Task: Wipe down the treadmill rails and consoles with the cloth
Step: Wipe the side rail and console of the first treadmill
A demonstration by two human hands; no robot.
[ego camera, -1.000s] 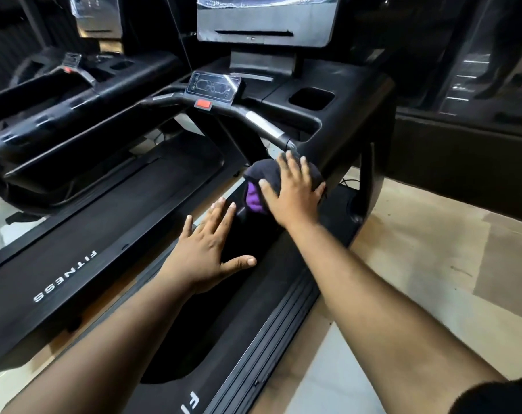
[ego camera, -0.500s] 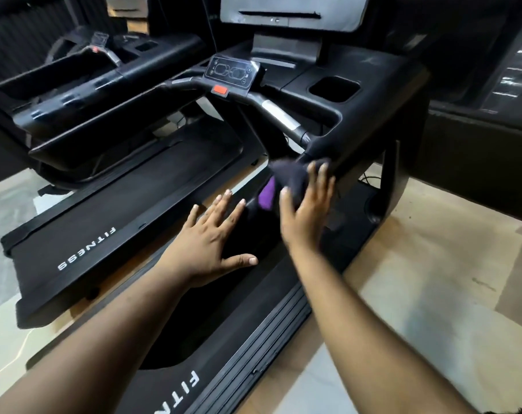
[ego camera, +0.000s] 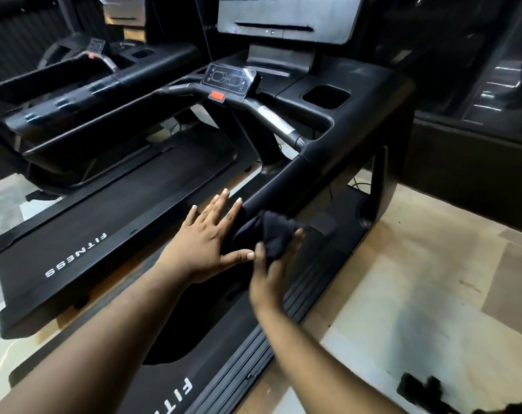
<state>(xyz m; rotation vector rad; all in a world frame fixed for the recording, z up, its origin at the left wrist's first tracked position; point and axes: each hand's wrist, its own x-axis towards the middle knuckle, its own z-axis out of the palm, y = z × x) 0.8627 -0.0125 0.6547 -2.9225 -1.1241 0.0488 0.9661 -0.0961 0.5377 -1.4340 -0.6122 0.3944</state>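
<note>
Underfoot, pale tiled floor [ego camera: 418, 279]; black treadmills [ego camera: 358, 94] side by side.

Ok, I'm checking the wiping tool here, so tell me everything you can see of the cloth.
The cloth is dark, nearly black, soft fabric, bunched into a loose wad with folds. The right hand grips it from below, fingers curled round it. It sits at the near end of the treadmill's right side rail, beside the flat left hand. Motion blur hides finer detail.

Cloth [ego camera: 273, 234] right of left hand [ego camera: 204, 240], below rail [ego camera: 286, 180].
</note>
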